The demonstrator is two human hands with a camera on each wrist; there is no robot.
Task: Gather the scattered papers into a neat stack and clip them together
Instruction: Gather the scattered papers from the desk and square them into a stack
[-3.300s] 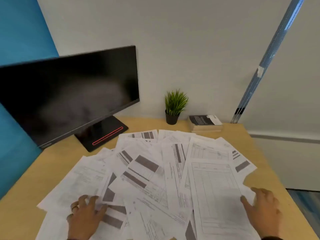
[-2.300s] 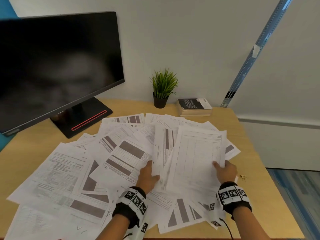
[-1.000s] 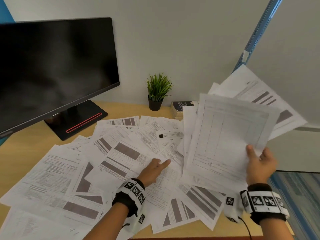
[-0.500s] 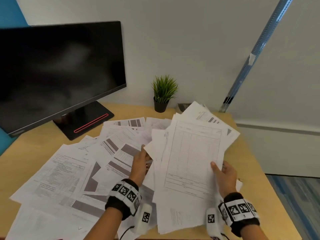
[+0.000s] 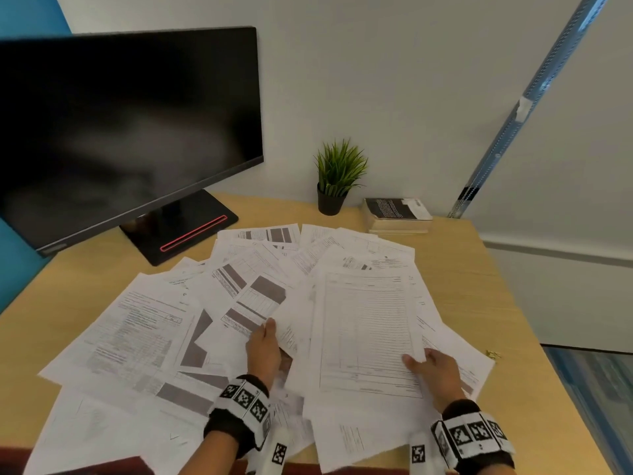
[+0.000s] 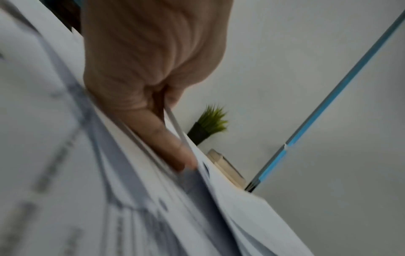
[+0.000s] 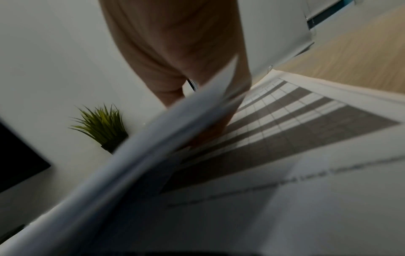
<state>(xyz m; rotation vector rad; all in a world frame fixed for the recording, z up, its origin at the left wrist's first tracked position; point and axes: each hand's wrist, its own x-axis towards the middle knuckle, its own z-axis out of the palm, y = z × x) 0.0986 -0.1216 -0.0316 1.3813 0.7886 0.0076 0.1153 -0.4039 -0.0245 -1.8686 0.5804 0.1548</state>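
Note:
Many printed white papers [image 5: 137, 330] lie fanned over the wooden desk [image 5: 479, 286]. My right hand [image 5: 428, 366] grips a bundle of sheets [image 5: 366, 323] at its lower right corner, thumb on top, and the bundle rests low over the right side of the spread. In the right wrist view the hand [image 7: 175, 43] has a sheet [image 7: 153, 138] crossing its fingers. My left hand [image 5: 265, 341] pinches sheets in the middle of the spread, thumb above. In the left wrist view its fingers [image 6: 171, 147] are slid between layers of paper [image 6: 65, 155]. A small gold clip-like object [image 5: 493, 354] lies on the bare desk to the right.
A black monitor [image 5: 130, 132] on a stand fills the back left. A small potted plant [image 5: 337, 180] and a short stack of books [image 5: 397, 214] stand at the back by the wall. The desk's right edge drops off beyond the gold object.
The bundle in my right hand has come down from being raised to lying low over the right of the spread. My left hand stays in the middle, gripping sheets.

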